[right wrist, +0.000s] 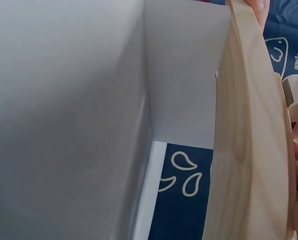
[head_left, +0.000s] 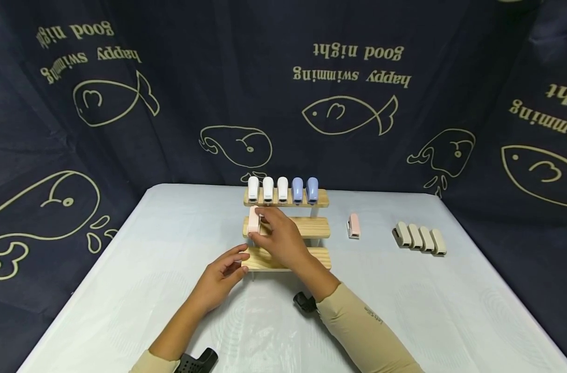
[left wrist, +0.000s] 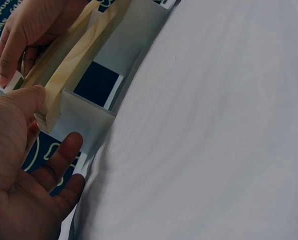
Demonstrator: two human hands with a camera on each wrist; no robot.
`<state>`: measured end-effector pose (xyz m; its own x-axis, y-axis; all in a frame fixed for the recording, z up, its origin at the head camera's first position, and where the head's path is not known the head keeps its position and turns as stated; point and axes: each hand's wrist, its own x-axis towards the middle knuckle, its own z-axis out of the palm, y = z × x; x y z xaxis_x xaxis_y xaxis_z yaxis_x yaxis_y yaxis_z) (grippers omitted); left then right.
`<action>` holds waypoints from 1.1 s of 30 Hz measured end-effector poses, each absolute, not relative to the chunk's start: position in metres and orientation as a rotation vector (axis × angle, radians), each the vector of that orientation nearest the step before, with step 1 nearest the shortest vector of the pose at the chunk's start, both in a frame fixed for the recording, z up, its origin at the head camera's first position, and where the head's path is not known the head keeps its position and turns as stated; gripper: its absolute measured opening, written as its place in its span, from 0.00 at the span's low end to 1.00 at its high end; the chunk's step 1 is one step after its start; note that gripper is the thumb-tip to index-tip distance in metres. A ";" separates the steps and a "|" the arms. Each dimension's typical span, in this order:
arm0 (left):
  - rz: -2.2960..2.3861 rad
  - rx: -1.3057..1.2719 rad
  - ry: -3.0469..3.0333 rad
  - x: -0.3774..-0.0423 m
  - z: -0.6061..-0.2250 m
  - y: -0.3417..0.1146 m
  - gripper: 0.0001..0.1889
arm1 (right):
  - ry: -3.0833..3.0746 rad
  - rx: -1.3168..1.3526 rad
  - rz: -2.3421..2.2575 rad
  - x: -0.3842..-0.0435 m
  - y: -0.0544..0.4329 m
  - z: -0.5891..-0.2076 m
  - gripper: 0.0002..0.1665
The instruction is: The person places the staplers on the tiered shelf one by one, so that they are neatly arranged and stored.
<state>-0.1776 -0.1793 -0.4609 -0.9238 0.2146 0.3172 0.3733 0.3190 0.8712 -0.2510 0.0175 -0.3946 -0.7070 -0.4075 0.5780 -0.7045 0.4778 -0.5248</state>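
Note:
My right hand (head_left: 283, 235) holds a pale pink stapler (head_left: 253, 221) between thumb and fingers, at the left end of the middle shelf (head_left: 311, 228) of a small three-tier wooden stand. Part of that stapler (right wrist: 294, 102) shows beyond the plank in the right wrist view. At the stand's lower left, my left hand (head_left: 220, 277) touches the end of the bottom shelf (head_left: 283, 259). In the left wrist view its thumb (left wrist: 31, 97) lies against the plank's end, while other fingers are spread and relaxed below. Three white staplers (head_left: 267, 189) and two blue staplers (head_left: 312, 190) stand along the top shelf (head_left: 283, 204).
Another pink stapler (head_left: 353, 226) lies on the white-covered table (head_left: 171, 243) right of the stand. Farther right, several cream staplers (head_left: 415, 237) sit in a row. Translucent side panels (left wrist: 84, 122) hold up the planks. A dark printed cloth (head_left: 246, 77) hangs behind.

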 end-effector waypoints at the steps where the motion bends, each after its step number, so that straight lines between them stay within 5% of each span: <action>1: -1.676 -0.543 -2.428 -0.177 -0.461 -0.179 0.17 | -2.355 0.931 1.091 -0.251 0.018 -0.395 0.31; 15: -1.665 -0.553 -2.423 -0.177 -0.463 -0.178 0.16 | -2.371 1.003 1.202 -0.242 0.043 -0.384 0.32; 25: -1.649 -0.544 -2.424 -0.177 -0.460 -0.178 0.17 | -2.214 0.921 1.269 -0.241 0.121 -0.360 0.21; 33: -1.678 -0.550 -2.419 -0.177 -0.460 -0.177 0.17 | -2.389 0.670 1.278 -0.265 0.186 -0.381 0.22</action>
<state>-0.1772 -0.1769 -0.4601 -0.9221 0.2135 0.3226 0.3770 0.3086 0.8733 -0.2651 0.1863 -0.3814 -0.8274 -0.2409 0.5073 -0.5557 0.4819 -0.6774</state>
